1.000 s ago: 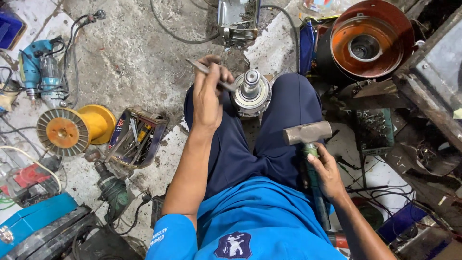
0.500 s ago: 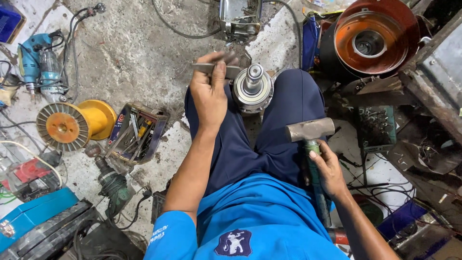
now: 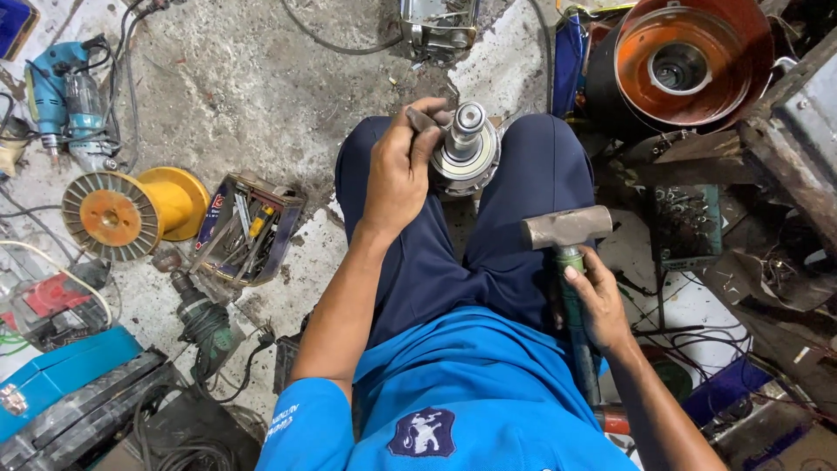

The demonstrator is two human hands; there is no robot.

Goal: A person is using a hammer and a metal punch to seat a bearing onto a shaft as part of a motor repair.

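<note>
The person sits on the floor (image 3: 235, 78) with knees apart. The left hand (image 3: 397, 174) has its grip closed around a small metal rod (image 3: 422, 119). The tip of the rod pokes out just above the fingers and rests against a round metal part (image 3: 466, 148) with a short shaft sticking up. That round part sits between the knees, right beside the left grip and touching it.

The right hand (image 3: 597, 301) has its grip wrapped tight around the green handle of a hammer (image 3: 567, 228). The grey hammer head is just above that grip, lying across the right leg in dark blue trousers.

Well away from the left grip, on the far side of the arm, a yellow spool (image 3: 131, 212) lies on its side. Between the spool and the arm is a small open box of tools (image 3: 248, 228). Farther off is a blue drill (image 3: 65, 92). Near the elbow lies a green grinder (image 3: 200, 318) with a black cord.

Beyond the hammer head, past the right knee, stands a big rusty orange drum (image 3: 689, 57)
</note>
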